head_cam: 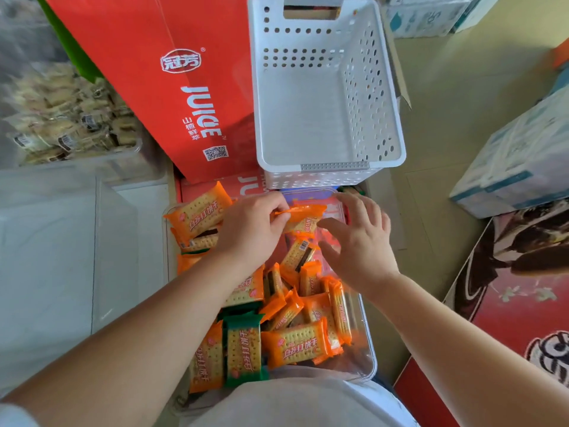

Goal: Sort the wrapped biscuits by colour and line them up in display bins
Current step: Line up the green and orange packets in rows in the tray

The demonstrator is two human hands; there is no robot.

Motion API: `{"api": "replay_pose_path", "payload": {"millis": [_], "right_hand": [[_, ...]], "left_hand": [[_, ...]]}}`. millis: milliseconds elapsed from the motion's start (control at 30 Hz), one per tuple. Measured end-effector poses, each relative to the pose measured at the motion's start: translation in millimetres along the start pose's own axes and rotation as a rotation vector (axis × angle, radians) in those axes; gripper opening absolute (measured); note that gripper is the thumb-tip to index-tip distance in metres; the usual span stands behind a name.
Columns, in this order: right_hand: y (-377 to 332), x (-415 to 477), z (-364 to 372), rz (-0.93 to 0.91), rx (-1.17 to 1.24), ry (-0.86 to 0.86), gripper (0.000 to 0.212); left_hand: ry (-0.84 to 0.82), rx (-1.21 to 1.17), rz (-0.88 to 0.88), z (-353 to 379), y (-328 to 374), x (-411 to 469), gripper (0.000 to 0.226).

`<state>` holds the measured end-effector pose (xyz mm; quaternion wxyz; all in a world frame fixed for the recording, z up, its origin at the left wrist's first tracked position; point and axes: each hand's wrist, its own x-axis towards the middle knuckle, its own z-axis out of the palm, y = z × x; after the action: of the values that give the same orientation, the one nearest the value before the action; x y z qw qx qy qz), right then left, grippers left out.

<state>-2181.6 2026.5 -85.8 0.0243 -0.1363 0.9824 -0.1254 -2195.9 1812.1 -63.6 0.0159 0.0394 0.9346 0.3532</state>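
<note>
A clear plastic bin (368,349) below me holds several orange-wrapped biscuits (300,343) and a green-wrapped biscuit (244,349). My left hand (251,229) pinches the end of one orange-wrapped biscuit (304,220) at the bin's far end. My right hand (360,241) hovers just right of that pack with fingers spread, holding nothing. A white perforated basket (326,166) stands beyond the bin, with nothing inside it.
A red juice carton (172,87) lies left of the basket. A clear bin of pale wrapped snacks (67,118) sits at far left, with a clear lidded box (61,241) below it. Light blue boxes (517,167) and a red printed box (508,303) stand on the floor to the right.
</note>
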Motion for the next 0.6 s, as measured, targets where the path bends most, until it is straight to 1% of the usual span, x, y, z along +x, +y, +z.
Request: {"api": "replay_pose_path", "payload": {"millis": [33, 133, 267, 400, 467, 600], "right_hand": [[2, -2, 3, 0.034, 0.066, -0.015, 0.027], [4, -5, 11, 0.056, 0.238, -0.026, 0.033], [2, -8, 15, 0.080, 0.443, 0.054, 0.028], [5, -10, 19, 0.116, 0.547, 0.098, 0.025], [6, -12, 20, 0.154, 0.597, 0.113, 0.024], [6, -14, 20, 0.198, 0.669, 0.113, 0.021]], "left_hand": [[-0.015, 0.021, -0.022, 3, -2, 2, 0.007], [-0.064, 0.082, -0.051, 12, -9, 6, 0.008], [-0.104, 0.154, -0.019, 22, -4, 14, 0.002], [-0.167, 0.179, -0.029, 28, 1, 23, 0.001], [-0.162, 0.167, -0.026, 29, 0, 23, 0.001], [-0.140, 0.101, -0.040, 29, -3, 18, 0.008]]}}
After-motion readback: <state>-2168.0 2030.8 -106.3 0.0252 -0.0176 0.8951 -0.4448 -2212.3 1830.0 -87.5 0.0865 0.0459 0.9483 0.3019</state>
